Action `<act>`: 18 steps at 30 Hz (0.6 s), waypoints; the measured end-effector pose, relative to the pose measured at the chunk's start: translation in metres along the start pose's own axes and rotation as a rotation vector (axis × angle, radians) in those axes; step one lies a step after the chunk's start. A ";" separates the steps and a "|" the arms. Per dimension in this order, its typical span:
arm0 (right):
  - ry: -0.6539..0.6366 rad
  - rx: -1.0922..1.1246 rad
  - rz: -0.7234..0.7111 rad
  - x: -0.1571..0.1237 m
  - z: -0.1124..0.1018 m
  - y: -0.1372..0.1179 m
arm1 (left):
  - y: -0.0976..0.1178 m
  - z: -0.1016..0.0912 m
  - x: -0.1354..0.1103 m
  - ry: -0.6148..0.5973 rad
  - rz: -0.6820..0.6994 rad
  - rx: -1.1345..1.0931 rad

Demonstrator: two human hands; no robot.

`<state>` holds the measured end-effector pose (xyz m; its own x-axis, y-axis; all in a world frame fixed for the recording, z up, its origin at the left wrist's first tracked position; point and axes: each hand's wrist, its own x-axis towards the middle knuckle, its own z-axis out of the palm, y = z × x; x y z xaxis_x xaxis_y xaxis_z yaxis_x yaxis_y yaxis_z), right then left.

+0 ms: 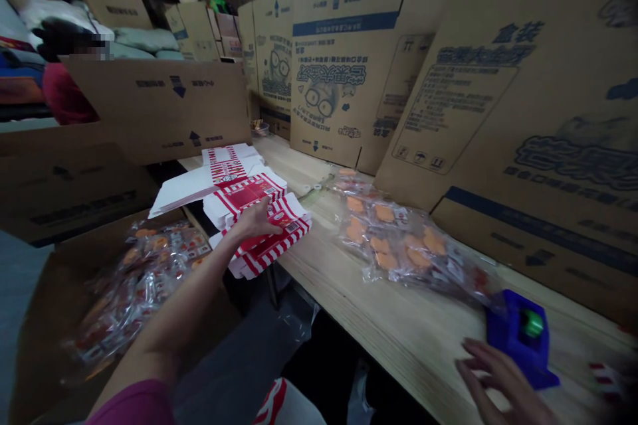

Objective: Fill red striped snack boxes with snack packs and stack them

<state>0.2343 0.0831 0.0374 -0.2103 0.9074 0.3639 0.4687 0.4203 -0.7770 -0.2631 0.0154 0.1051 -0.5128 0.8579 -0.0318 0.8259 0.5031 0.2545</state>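
My left hand (pixel 255 219) reaches over flat-folded red-and-white striped cartons at the table's near edge. Its thumb lies on the printed face of the front carton (pixel 294 220), and its fingers curl at that carton's far edge. Part of the grip is hidden. Behind it lie another red carton (pixel 244 194) and a pile of white-backed folded cartons (pixel 184 187). My right hand (pixel 498 382), slightly blurred, hovers low on the right with fingers apart and nothing in it. Just beyond that hand stands a blue tape dispenser (pixel 518 339) with a green core.
Clear packets with orange pieces (pixel 383 249) lie mid-table. More packets (pixel 149 279) fill an open cardboard box (pixel 34 345) at the left. Large printed cardboard boxes (pixel 349 73) wall the table's (pixel 343 299) back. A person in red (pixel 70 93) is at the far left.
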 end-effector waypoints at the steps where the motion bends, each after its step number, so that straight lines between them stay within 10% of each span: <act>1: -0.092 0.077 0.055 0.001 0.016 -0.012 | 0.007 -0.008 -0.010 0.032 0.033 -0.038; 5: -0.397 0.529 0.238 0.007 0.080 -0.072 | 0.048 -0.017 -0.061 0.155 0.346 -0.197; 7: -0.308 0.639 0.206 0.014 0.099 -0.093 | 0.069 -0.008 -0.086 0.162 0.479 -0.212; 11: 0.125 0.253 -0.132 0.032 0.098 -0.104 | 0.106 0.028 -0.120 0.152 0.529 -0.143; 18: -0.401 -0.498 -0.030 0.019 0.081 -0.078 | 0.167 0.128 -0.153 -0.066 0.549 -0.072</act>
<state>0.1243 0.0678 0.0634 -0.4890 0.8680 0.0858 0.7800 0.4792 -0.4023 -0.0165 -0.0185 0.0289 0.0053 0.9979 0.0646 0.9482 -0.0255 0.3165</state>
